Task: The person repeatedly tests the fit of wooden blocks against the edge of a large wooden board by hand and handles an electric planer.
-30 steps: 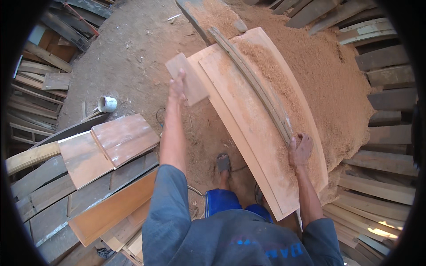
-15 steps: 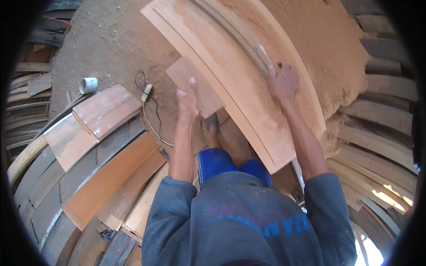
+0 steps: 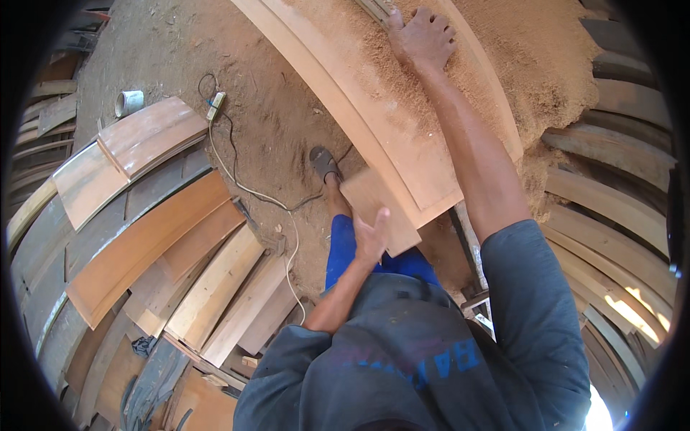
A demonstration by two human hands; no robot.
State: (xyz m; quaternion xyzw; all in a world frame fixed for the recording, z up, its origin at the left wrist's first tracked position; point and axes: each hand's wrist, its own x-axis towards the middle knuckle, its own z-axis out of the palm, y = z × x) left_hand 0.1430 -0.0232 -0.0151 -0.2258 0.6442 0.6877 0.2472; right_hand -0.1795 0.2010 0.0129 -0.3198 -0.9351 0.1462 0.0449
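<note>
Your shirt (image 3: pixel 392 316) is a faded dark grey with blue and dull reddish lettering (image 3: pixel 460 359) across it, and your shorts (image 3: pixel 341 244) are bright blue. The big panel (image 3: pixel 402 154) is a pale pinkish tan, the sawdust (image 3: pixel 546 75) orange-brown; your small board (image 3: pixel 365 192) is plain light brown and the narrow strip (image 3: pixel 374 10) grey-brown. To your left, you have an orange-brown plank (image 3: pixel 151 248), a pinkish-brown sheet of wood (image 3: pixel 154 135) smeared with white, a whitish bucket (image 3: pixel 129 103) and a pale power strip (image 3: pixel 215 105), while your sandal (image 3: pixel 320 159) is dark grey
</note>
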